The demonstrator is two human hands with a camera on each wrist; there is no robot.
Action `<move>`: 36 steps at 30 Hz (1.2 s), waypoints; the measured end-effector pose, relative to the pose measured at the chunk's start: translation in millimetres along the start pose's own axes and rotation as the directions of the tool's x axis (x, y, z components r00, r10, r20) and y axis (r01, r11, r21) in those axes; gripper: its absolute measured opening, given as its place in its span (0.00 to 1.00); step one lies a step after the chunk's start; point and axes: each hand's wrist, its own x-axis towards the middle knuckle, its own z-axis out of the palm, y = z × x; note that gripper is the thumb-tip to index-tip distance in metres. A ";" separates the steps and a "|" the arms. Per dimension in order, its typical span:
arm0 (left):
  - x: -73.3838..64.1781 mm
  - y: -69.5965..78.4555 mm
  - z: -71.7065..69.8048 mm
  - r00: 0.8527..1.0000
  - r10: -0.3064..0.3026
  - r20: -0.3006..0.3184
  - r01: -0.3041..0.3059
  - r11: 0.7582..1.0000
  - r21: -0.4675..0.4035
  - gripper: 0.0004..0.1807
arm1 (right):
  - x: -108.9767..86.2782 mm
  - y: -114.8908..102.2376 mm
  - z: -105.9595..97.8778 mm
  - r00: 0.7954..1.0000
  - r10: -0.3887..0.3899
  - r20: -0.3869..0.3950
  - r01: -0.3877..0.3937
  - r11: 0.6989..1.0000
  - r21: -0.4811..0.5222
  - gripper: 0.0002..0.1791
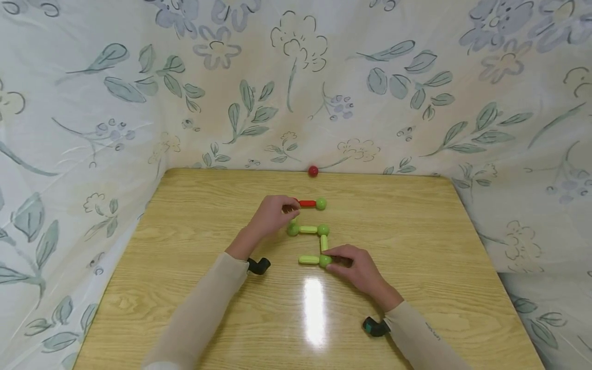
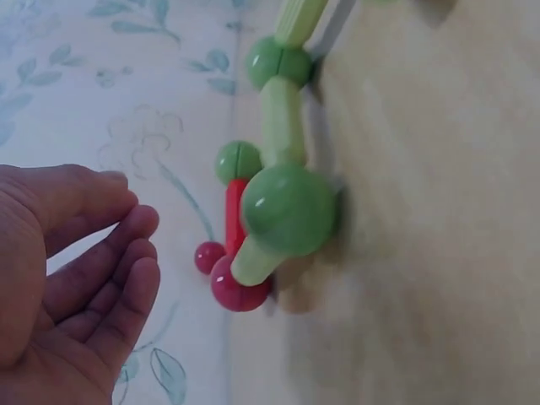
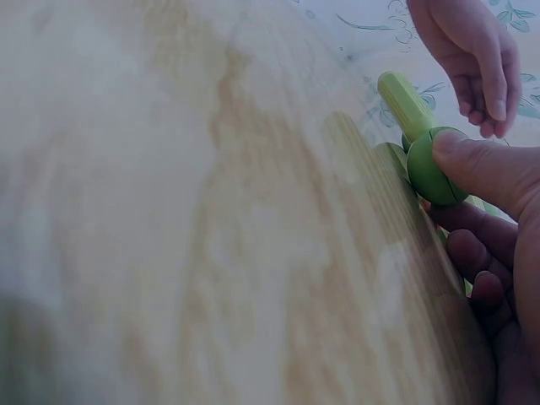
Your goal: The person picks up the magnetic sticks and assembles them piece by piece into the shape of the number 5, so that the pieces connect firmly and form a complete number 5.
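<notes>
A zigzag of magnetic-looking rods and balls lies on the table. Thumb and fingers of my right hand [image 1: 356, 267] pinch the green ball [image 3: 434, 169] at its near corner. From that ball a light green rod [image 1: 308, 260] points left with a free end; another rod [image 1: 324, 243] runs away from me. My left hand [image 1: 274, 213] hovers over the far left part, its fingers loosely bent and holding nothing. Beneath it in the head view, the red ball [image 2: 239, 285] is mostly hidden. A red rod [image 1: 307, 203] joins that ball to a green ball [image 1: 321, 204].
A loose red ball [image 1: 313, 171] sits at the table's back edge, near the flowered cloth [image 1: 296, 77]. The wooden table [image 1: 416, 221] surrounds the chain. Black wrist devices, a left one [image 1: 259, 265] and a right one [image 1: 375, 327], stick out by the sleeves.
</notes>
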 end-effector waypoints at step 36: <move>134.0 -20.4 10.9 0.963 -0.195 -0.183 0.204 0.979 0.026 0.20 | -1.4 0.8 1.2 1.000 -0.013 -0.003 0.013 1.000 0.007 0.18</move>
